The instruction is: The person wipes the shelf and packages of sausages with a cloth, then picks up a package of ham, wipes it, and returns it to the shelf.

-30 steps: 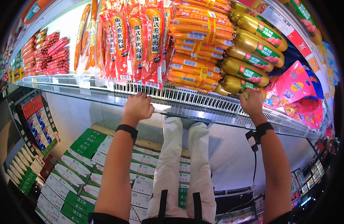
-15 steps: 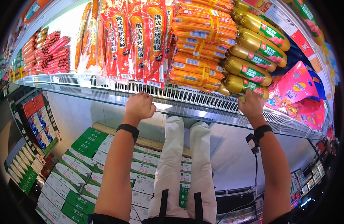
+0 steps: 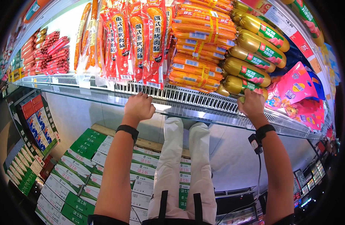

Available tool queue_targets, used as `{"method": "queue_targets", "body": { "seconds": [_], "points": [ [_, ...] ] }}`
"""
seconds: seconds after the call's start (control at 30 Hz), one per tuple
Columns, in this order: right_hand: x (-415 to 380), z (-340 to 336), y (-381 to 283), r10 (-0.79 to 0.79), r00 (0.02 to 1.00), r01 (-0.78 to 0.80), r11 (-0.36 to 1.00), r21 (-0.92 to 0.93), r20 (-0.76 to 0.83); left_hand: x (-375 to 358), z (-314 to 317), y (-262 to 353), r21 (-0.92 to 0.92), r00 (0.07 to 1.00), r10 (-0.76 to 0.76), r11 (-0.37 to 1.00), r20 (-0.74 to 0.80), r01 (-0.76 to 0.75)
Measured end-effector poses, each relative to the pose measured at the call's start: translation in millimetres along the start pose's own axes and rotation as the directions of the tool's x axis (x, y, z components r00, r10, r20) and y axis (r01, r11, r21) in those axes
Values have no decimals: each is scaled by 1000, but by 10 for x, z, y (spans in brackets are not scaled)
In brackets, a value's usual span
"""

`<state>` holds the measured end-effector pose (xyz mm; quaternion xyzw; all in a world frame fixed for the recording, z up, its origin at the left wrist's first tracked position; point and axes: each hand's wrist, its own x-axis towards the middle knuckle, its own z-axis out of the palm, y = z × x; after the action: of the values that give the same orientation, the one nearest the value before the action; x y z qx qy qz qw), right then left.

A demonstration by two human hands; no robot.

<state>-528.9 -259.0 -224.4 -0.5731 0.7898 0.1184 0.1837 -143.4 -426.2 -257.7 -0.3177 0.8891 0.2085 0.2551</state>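
Head view: our right hand [image 3: 252, 103] pinches a small greenish item [image 3: 241, 99] beside the front gold-wrapped sausage [image 3: 235, 84]; light pressure suits it. Our empty left hand [image 3: 139, 107] curls closed near the glass shelf edge [image 3: 105, 98].

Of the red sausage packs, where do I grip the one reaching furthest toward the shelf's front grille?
I'd pinch the flat end of that red pack, coming from the front, where the left hand is nearest. That end lies flat beyond the plump sausage and points at the front grille, while neighbouring packs crowd its sides.
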Motion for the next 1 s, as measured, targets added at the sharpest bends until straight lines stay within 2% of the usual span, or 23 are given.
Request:
{"method": "queue_targets", "body": {
  "seconds": [0.17,0.53,0.8,0.9,1.0],
  "points": [
    [29,-56,0,-3,999,2,1000,17,37,3,29,-17,-12,1000,14,1000,-22,-14],
    [72,-133,-23,40,991,-43,999,13,127,10,-32,3,-34,999,-13,999,42,14],
    [99,-102,-46,127,987,-139,982,125,99,2,-50,15,-30,999,-13,999,34,15],
    [100,-104,-43,107,987,-116,991,70,118,5,-22,5,-32,1000,-8,999,23,9],
    [76,-114,-59,92,992,-100,990,97,86,7,-25,4,-30,1000,-6,1000,22,6]
  ]
}}
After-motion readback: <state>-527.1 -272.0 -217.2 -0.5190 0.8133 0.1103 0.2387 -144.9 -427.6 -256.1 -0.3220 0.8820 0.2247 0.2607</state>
